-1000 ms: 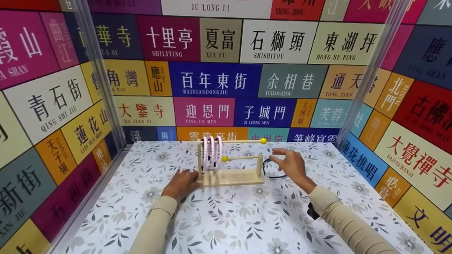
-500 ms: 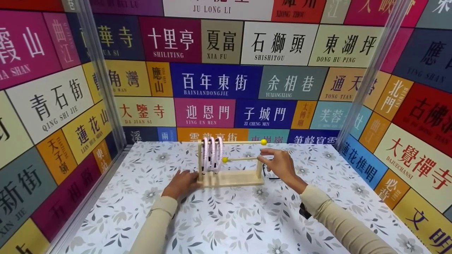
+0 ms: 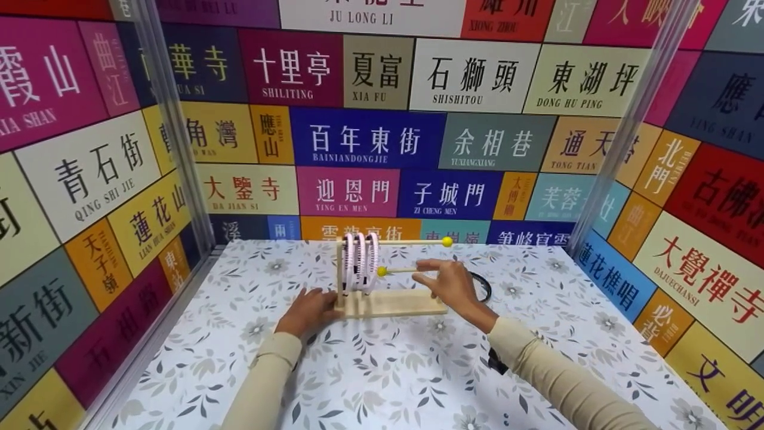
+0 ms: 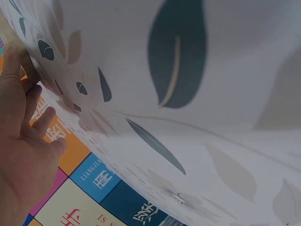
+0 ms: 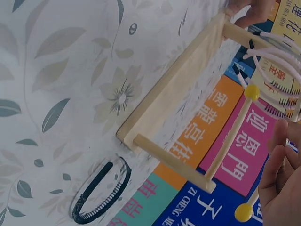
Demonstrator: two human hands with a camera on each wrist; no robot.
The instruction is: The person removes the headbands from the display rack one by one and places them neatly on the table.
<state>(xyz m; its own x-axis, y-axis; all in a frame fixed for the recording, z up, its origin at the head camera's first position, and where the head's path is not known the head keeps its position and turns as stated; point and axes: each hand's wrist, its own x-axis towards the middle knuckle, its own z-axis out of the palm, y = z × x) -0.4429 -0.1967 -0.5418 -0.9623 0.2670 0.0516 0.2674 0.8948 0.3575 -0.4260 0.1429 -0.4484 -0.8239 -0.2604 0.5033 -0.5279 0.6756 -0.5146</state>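
Observation:
A wooden headband stand (image 3: 400, 303) has two rods tipped with yellow balls. Several pink headbands (image 3: 374, 257) hang from the upper rod at its left end. My left hand (image 3: 307, 313) grips the left end of the base; its thumb is hidden in the left wrist view (image 4: 28, 122). Above the base's right part, my right hand (image 3: 456, 289) holds nothing, thumb and forefinger apart, beside the lower rod (image 5: 229, 134). The hand covers the right post in the head view. On the table behind it lies a black toothed headband (image 5: 94, 186).
A white leaf-patterned cloth (image 3: 382, 370) covers the table. Walls of coloured panels with Chinese lettering (image 3: 367, 136) close it off behind and on both sides. Clear strips (image 3: 179, 137) run down the corners.
My right hand has moved left, from beside the black headband to the lower rod, exposing the headband's right side. My left hand and the stand have stayed in place.

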